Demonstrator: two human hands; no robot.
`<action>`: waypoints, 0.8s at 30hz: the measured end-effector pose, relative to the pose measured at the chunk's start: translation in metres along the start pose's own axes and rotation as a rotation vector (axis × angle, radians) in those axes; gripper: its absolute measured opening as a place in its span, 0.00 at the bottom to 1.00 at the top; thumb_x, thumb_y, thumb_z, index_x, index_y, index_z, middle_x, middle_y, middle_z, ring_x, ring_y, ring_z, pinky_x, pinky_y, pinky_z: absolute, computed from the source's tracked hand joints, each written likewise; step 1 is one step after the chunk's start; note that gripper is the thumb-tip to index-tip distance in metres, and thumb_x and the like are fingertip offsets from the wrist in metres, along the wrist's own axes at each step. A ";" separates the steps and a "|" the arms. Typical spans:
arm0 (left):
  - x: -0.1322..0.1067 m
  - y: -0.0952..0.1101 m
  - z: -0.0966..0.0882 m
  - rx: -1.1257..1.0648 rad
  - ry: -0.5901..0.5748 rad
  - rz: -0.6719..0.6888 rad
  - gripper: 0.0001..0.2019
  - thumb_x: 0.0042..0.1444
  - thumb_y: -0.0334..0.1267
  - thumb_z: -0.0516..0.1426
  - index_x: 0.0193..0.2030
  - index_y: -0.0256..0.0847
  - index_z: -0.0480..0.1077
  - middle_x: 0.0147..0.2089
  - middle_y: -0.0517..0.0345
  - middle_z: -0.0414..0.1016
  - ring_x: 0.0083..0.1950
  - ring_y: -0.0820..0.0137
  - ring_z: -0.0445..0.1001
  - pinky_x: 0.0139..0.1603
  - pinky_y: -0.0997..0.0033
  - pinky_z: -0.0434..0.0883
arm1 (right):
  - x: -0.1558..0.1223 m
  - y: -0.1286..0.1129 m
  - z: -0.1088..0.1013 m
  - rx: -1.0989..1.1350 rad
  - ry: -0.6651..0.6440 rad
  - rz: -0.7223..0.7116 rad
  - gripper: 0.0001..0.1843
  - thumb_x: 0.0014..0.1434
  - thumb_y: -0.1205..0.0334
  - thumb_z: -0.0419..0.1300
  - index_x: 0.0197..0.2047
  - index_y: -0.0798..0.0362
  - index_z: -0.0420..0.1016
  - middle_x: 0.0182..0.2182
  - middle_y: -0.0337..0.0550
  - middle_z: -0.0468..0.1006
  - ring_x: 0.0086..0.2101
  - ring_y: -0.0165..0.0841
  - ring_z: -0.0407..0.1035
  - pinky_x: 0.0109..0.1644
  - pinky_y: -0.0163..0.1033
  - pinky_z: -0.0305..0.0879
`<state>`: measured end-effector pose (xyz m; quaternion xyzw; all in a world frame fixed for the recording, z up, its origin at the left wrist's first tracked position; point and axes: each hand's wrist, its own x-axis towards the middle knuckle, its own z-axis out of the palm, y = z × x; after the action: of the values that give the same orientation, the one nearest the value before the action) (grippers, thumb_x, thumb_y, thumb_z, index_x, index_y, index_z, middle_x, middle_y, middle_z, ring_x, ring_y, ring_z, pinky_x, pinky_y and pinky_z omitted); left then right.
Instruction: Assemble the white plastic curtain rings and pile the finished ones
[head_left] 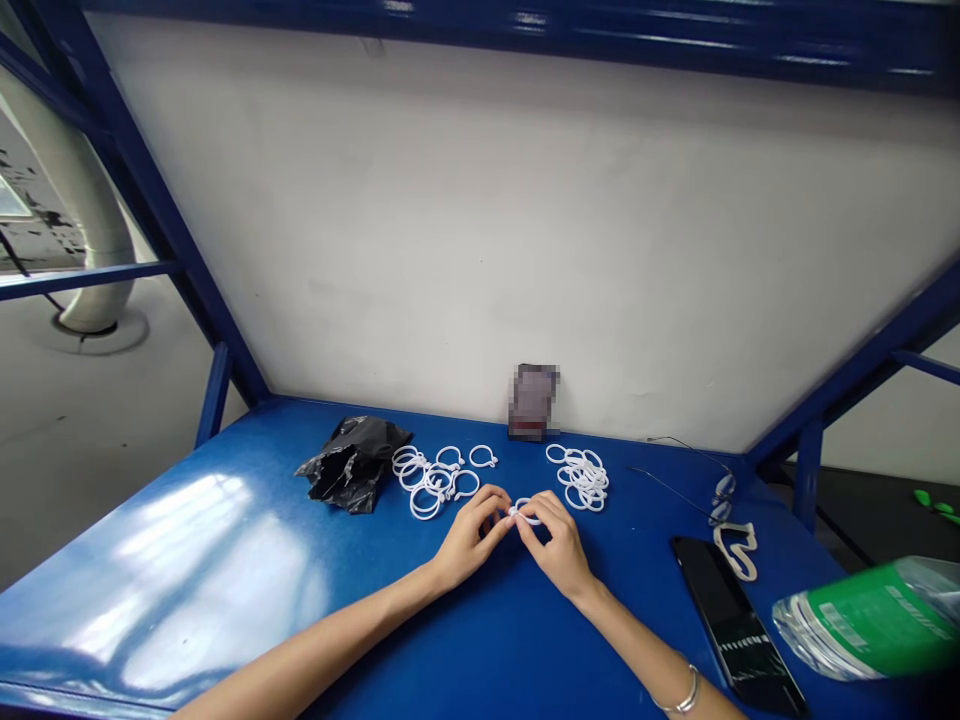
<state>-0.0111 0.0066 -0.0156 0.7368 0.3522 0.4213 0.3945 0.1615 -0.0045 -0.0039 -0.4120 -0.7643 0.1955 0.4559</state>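
Observation:
Between my hands, over the middle of the blue table, is one white plastic ring (523, 503), like a curtain ring. The fingertips of my left hand (474, 532) pinch its small closure at the left end. My right hand (556, 548) grips the same ring from the right, its fingers covering part of the loop. Left of my hands lies a loose pile of similar white rings (429, 478), each with a small knob. A second, tighter cluster of white rings (585, 478) sits beyond my right hand.
A crumpled black plastic bag (356, 462) lies beside the left pile. Against the wall leans a blurred dark card or packet (533, 402). On the right are eyeglasses (722, 498), a whitish looped item (739, 550), a black phone (739, 628) and a green-labelled bottle (874, 620) on its side.

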 end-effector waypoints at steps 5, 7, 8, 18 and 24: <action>-0.001 -0.003 -0.003 0.135 0.000 0.076 0.11 0.64 0.42 0.48 0.45 0.40 0.67 0.48 0.50 0.67 0.35 0.73 0.68 0.35 0.74 0.67 | -0.001 0.000 -0.001 -0.095 -0.033 -0.120 0.07 0.61 0.68 0.54 0.38 0.50 0.73 0.33 0.46 0.75 0.39 0.39 0.66 0.42 0.45 0.64; -0.001 -0.004 -0.004 0.195 0.008 0.091 0.11 0.64 0.42 0.47 0.46 0.41 0.67 0.48 0.49 0.67 0.35 0.72 0.68 0.36 0.73 0.67 | -0.001 0.000 -0.002 -0.137 -0.033 -0.149 0.08 0.60 0.68 0.54 0.40 0.50 0.73 0.35 0.47 0.76 0.40 0.40 0.66 0.43 0.47 0.64; -0.001 -0.004 -0.004 0.227 0.010 0.096 0.11 0.64 0.41 0.47 0.46 0.42 0.68 0.49 0.49 0.67 0.36 0.72 0.69 0.37 0.72 0.68 | -0.002 0.000 -0.002 -0.162 -0.029 -0.163 0.09 0.60 0.68 0.54 0.41 0.50 0.73 0.35 0.47 0.76 0.40 0.40 0.67 0.44 0.47 0.63; -0.001 -0.005 -0.005 0.334 0.040 0.153 0.11 0.64 0.38 0.47 0.45 0.42 0.69 0.48 0.49 0.67 0.38 0.70 0.71 0.39 0.72 0.69 | -0.003 0.000 0.000 -0.232 0.044 -0.163 0.11 0.59 0.67 0.56 0.46 0.50 0.71 0.45 0.50 0.73 0.47 0.42 0.67 0.50 0.49 0.66; -0.001 -0.006 -0.005 0.385 0.030 0.150 0.13 0.66 0.39 0.44 0.46 0.42 0.68 0.48 0.48 0.67 0.40 0.70 0.71 0.40 0.72 0.69 | -0.003 0.002 0.002 -0.139 -0.023 -0.096 0.21 0.61 0.66 0.54 0.58 0.49 0.65 0.52 0.50 0.72 0.53 0.43 0.66 0.56 0.51 0.65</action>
<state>-0.0169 0.0097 -0.0200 0.8164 0.3764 0.3852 0.2085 0.1617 -0.0058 -0.0081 -0.4031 -0.8003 0.1245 0.4260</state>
